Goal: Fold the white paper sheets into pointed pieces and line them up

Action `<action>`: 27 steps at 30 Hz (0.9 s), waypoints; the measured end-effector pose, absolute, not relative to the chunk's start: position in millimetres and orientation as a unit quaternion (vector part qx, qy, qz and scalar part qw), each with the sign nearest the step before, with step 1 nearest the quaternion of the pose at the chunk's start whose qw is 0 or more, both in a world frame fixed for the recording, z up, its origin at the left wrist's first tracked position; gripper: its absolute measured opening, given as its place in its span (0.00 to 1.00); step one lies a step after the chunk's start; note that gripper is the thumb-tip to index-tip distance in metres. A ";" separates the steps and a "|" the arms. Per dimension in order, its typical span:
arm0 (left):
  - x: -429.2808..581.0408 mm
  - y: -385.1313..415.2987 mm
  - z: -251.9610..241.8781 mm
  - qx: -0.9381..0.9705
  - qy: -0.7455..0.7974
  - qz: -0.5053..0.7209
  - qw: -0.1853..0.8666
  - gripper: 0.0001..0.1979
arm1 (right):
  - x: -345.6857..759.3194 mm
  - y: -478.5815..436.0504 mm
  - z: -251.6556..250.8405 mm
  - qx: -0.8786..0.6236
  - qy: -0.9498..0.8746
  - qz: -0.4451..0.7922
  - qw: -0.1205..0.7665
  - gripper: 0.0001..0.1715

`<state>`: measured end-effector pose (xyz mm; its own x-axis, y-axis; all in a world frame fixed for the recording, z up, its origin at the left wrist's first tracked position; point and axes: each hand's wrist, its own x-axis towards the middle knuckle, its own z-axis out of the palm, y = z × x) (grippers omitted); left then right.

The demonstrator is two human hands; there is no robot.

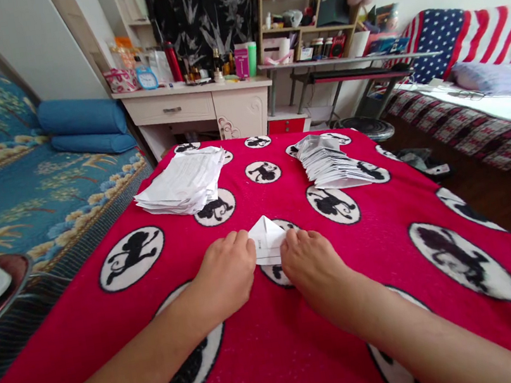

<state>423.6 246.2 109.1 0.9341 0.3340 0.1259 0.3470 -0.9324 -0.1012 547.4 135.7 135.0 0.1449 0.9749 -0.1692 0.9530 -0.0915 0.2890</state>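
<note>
A small white folded sheet of paper (267, 239), pointed at its far end, lies in the near middle of a desk covered by a red cloth printed with black monkey figures in white ovals (392, 273). The left hand (227, 276) sits knuckles-up on the paper's left edge and the right hand (313, 265) on its right edge. Both hands are closed, fingers curled down onto the sheet and holding it from either side. The fingertips are tucked under, so I cannot tell whether they pinch the paper or only press it flat. Both bare forearms reach in from the near edge. Farther back on the left of the desk lies a loose pile of flat white printed sheets (184, 183), and on the right a slanting stack of folded white paper pieces (333, 166), the two piles well apart. Beyond the desk stands a cream-white dresser with drawers (195, 107), its top crowded with bottles and small boxes. A blue patterned bed with two blue bolster cushions (81, 118) lies to the left, and a stars-and-stripes blanket (477, 37) to the right.
</note>
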 end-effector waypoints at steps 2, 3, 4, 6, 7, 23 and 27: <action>425.8 243.7 105.0 -0.979 -0.184 -0.048 0.076 0.10 | 544.3 140.7 130.5 0.748 0.646 0.033 0.148 0.17; 426.0 245.1 103.0 -0.978 -0.184 -0.053 0.079 0.11 | 546.4 143.0 129.4 0.753 0.643 0.029 0.133 0.17; 425.5 248.0 101.4 -0.979 -0.179 -0.064 0.076 0.11 | 550.4 144.9 129.6 0.759 0.641 0.020 0.117 0.16; 423.1 255.8 100.7 -0.979 -0.161 -0.113 0.052 0.11 | 561.7 146.6 134.8 0.771 0.631 0.007 0.088 0.14; 421.5 259.8 102.2 -0.977 -0.153 -0.149 0.028 0.11 | 567.8 146.2 139.9 0.780 0.622 0.002 0.075 0.12; 427.0 303.4 71.4 -0.833 -0.262 -0.217 -0.436 0.07 | 621.9 160.2 111.5 0.771 0.564 -0.196 -0.222 0.07; 424.3 306.3 70.7 -0.865 -0.245 -0.262 -0.351 0.04 | 624.5 160.5 102.7 0.776 0.558 -0.157 -0.250 0.07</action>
